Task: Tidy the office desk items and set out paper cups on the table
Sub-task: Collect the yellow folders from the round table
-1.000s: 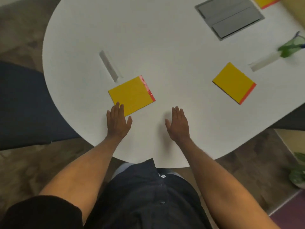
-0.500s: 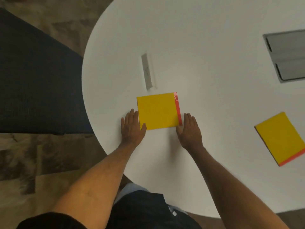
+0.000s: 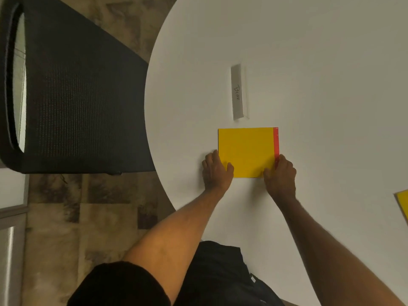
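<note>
At the far left, beside the white round table (image 3: 309,51), a black mesh office chair (image 3: 72,96) stands on the patterned floor, its seat edge close to the table rim. On the tabletop, the left hand (image 3: 217,172) grips the lower left corner of the yellow notepad (image 3: 246,149), thumb lying on the top face and fingers curled against the left edge. The notepad lies flat near the table's near edge, its red binding strip along the right side. Just beyond it stands a folded white name card (image 3: 238,93) with handwritten lettering. The right hand (image 3: 281,176) grips the lower right corner at the red strip, fingers curled. At the right frame edge lies a second yellow notepad (image 3: 403,202), partly cut off.
</note>
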